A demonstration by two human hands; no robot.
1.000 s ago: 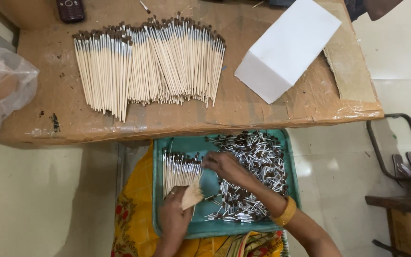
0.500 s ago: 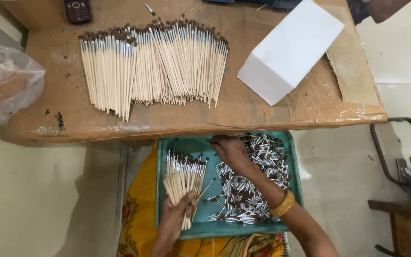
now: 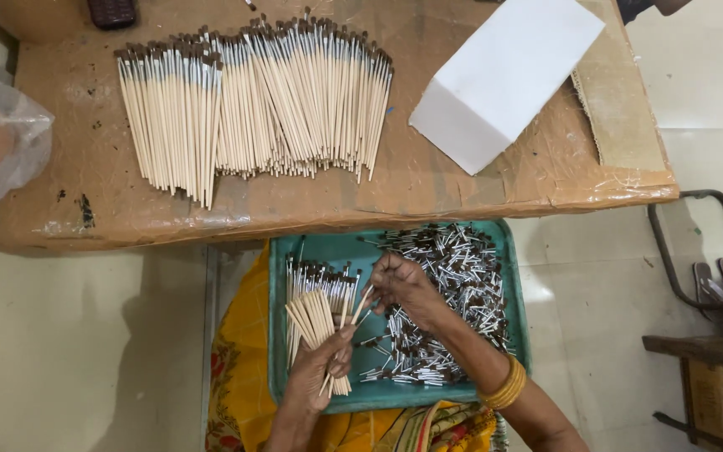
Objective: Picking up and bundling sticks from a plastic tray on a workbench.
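A brown paper-covered wooden tabletop [image 3: 462, 188] is seen at the top, with a broad row of pale wooden brush handles [image 3: 253, 105] laid along its far-left part and a white rectangular paper block [image 3: 508, 79] near its far-right corner. Below the tabletop's near edge, a teal plastic tray [image 3: 328, 251] is held on the lap. A loose heap of small metal ferrules with brown bristle tips [image 3: 453, 301] is spread over the tray's right half. A bundle of bare pale wooden sticks [image 3: 315, 322] is gripped by the left hand [image 3: 320, 377] at the tray's left side, their long axis running from near edge to far edge, fanned slightly leftward. The right hand [image 3: 399, 280] is closed in a pinch on one single stick [image 3: 362, 304], just right of the bundle and nearer the heap.
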